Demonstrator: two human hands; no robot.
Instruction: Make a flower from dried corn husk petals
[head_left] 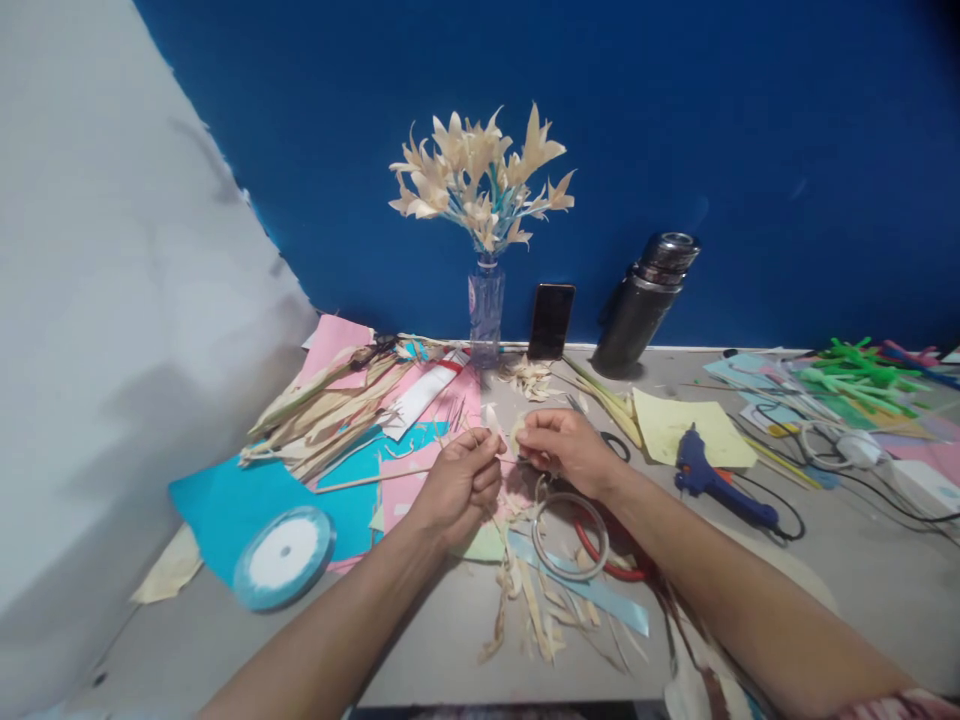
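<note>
Forearms (337, 615), left hand (463, 482) gripping stick (375, 479), right (562, 446) pinching husk (517, 431)

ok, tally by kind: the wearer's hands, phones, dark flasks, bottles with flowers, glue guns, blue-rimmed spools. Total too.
Left hand and right hand: 2
Phone: 1
Dark flask: 1
Clear bottle with flowers: 1
Glue gun: 1
Blue-rimmed spool: 1
Total: 7, flowers not counted separately

Smooth wood-like stick (375, 479); glossy metal flask (634, 320); clear plastic bottle (487, 315); matt paper sheet (657, 428).
</note>
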